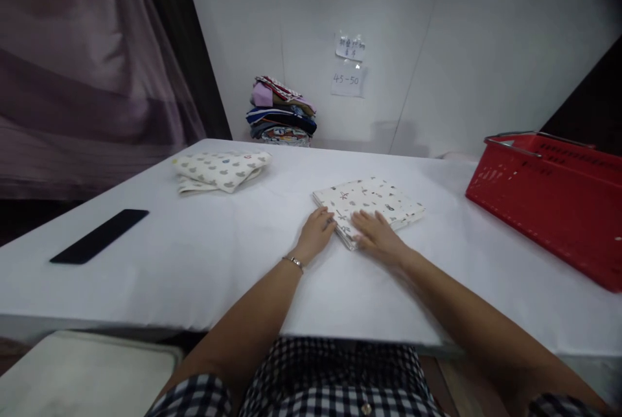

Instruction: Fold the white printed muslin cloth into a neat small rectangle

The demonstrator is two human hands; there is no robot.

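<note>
A folded white cloth (pixel 372 200) with small scattered prints lies on the white table (pixel 233 261) in front of me. My right hand (pixel 381 236) rests on its near part, fingers stretched out flat and a little blurred. At the cloth's left corner is my left hand (pixel 315 234), touching the edge with its fingers extended and nothing gripped in them. A bracelet circles my left wrist. Further left lies a second folded white cloth (pixel 221 168) with grey prints, apart from both hands.
A red basket (pixel 549 203) with metal handles stands at the table's right. On the left lies a flat black strip (pixel 100 236). Several folded fabrics form a stack (pixel 282 112) behind the table, by the wall with paper notes (pixel 347 80). A pale stool-like surface (pixel 87 371) sits below left.
</note>
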